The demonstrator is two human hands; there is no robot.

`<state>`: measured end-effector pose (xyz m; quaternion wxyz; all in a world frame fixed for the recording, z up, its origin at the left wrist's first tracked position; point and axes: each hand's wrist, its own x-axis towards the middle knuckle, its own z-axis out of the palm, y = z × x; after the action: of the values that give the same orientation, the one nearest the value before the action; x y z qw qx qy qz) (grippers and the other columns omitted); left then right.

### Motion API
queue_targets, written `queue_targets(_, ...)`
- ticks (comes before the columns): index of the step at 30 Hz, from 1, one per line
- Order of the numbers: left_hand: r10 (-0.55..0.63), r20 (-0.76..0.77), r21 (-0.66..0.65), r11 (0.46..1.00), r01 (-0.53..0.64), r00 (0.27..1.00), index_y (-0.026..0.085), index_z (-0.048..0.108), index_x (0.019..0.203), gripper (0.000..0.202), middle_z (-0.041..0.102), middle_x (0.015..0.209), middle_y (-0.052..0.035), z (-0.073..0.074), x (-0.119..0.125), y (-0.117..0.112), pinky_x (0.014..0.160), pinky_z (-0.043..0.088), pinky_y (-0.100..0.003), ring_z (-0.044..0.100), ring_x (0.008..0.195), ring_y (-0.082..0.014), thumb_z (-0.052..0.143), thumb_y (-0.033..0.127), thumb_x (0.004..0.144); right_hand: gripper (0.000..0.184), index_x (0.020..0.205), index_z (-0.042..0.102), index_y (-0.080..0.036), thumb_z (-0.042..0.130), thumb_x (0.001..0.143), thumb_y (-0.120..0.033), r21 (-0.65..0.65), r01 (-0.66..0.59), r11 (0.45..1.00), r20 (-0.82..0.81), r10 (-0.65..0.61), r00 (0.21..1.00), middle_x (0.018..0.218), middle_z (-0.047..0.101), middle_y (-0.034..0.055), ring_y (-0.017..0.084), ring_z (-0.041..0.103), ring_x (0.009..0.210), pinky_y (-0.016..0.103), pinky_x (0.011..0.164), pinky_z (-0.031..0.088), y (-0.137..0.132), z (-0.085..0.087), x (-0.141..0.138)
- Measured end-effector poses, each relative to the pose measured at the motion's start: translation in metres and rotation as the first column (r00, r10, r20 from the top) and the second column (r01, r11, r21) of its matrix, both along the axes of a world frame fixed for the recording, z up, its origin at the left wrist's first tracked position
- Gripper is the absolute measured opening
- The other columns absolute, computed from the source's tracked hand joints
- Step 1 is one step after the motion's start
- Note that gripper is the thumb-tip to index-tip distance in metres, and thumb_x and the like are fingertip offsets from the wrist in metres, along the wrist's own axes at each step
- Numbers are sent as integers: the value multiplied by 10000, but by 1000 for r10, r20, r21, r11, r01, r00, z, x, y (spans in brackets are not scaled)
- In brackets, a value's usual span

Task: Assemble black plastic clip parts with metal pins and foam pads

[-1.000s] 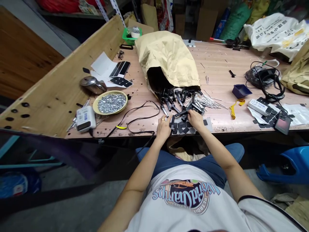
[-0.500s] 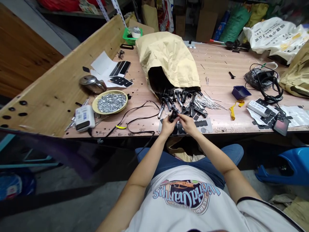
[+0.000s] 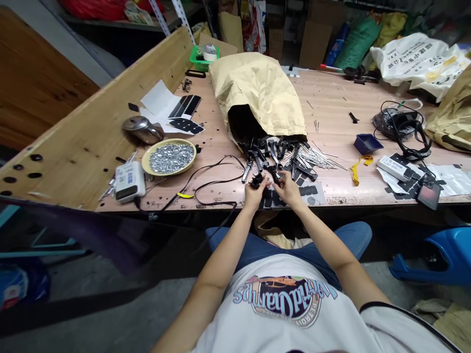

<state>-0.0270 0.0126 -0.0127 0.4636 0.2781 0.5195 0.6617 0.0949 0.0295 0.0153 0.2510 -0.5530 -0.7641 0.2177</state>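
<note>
A heap of black plastic parts point(image 3: 268, 152) spills from the mouth of a tan woven sack point(image 3: 257, 93) onto the wooden workbench point(image 3: 331, 98). Steel pins point(image 3: 312, 158) lie beside it. My left hand point(image 3: 253, 193) pinches a small black plastic part point(image 3: 256, 181) just in front of the heap. My right hand point(image 3: 289, 190) holds a second black part point(image 3: 274, 175) between its fingertips, close to the left hand. Under both hands lies a sheet with black square pads point(image 3: 287, 197), partly hidden by my fingers.
To the left are a dish of small screws point(image 3: 168, 158), a white power adapter point(image 3: 129, 181), a black cable point(image 3: 206, 182) and a metal cup point(image 3: 142, 130). To the right are a blue tray point(image 3: 368, 143), a coiled cable point(image 3: 405, 128) and a phone point(image 3: 429, 195).
My hands have drawn slightly apart, and each now has a black part at the heap's front edge. Earlier they were lower on the pad sheet, then close together around one part.
</note>
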Motion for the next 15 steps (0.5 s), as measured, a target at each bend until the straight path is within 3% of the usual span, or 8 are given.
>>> queue_targets(2, 3, 23, 10, 1000, -4, 1000, 127, 665, 754, 388, 712, 747, -58, 1, 3, 1, 756, 541, -343, 683, 731, -199, 788, 392, 499, 286, 1108, 539, -213, 513, 846, -324, 71, -159, 985, -9, 160, 987, 977, 663, 69, 194, 634, 829, 317, 761, 488, -7, -4, 4)
queue_targets(4, 21, 2, 39, 999, -22, 1000, 129, 666, 736, 361, 717, 767, -62, 3, 4, 2, 784, 535, -348, 682, 755, -200, 789, 377, 505, 245, 1054, 582, -205, 479, 876, -339, 118, -154, 981, -4, 156, 988, 1004, 650, 86, 185, 619, 857, 304, 784, 482, -4, -4, 11)
queue_targets(6, 7, -80, 69, 998, -1, 997, 136, 675, 741, 325, 722, 790, -66, 4, 4, 1, 815, 525, -353, 682, 772, -199, 776, 363, 533, 272, 1020, 604, -178, 441, 896, -358, 140, 33, 990, 25, -37, 999, 999, 639, 118, 203, 608, 870, 324, 777, 480, 11, -2, 20)
queue_targets(8, -54, -194, 58, 996, 67, 979, 144, 682, 724, 290, 724, 795, -72, 3, 2, 1, 832, 518, -357, 681, 795, -209, 776, 339, 531, 256, 934, 629, -159, 491, 866, -363, 127, 239, 963, 105, -252, 962, 949, 641, 144, 243, 603, 882, 358, 763, 479, 29, 0, 29)
queue_targets(10, -95, -260, 13, 995, 102, 961, 148, 682, 700, 270, 724, 785, -78, -1, 1, 1, 826, 518, -363, 680, 802, -223, 778, 325, 520, 179, 820, 645, -168, 586, 794, -335, 66, 332, 941, 188, -339, 922, 839, 654, 132, 266, 612, 842, 369, 734, 482, 42, 1, 37)
queue_targets(13, -63, -211, -11, 998, 62, 975, 146, 684, 715, 272, 723, 778, -81, -5, 3, 2, 821, 522, -366, 684, 795, -226, 761, 351, 554, 139, 765, 661, -193, 597, 765, -317, 7, 282, 959, 145, -280, 949, 728, 659, 76, 228, 624, 729, 340, 691, 491, 40, 0, 40)
queue_targets(15, -48, -144, -16, 999, 46, 988, 146, 686, 751, 294, 723, 800, -85, -6, 6, 3, 824, 525, -366, 687, 806, -226, 748, 378, 582, 216, 882, 679, -190, 545, 802, -340, 47, 157, 987, 26, -158, 987, 787, 673, 65, 195, 622, 710, 308, 681, 497, 26, -2, 37)
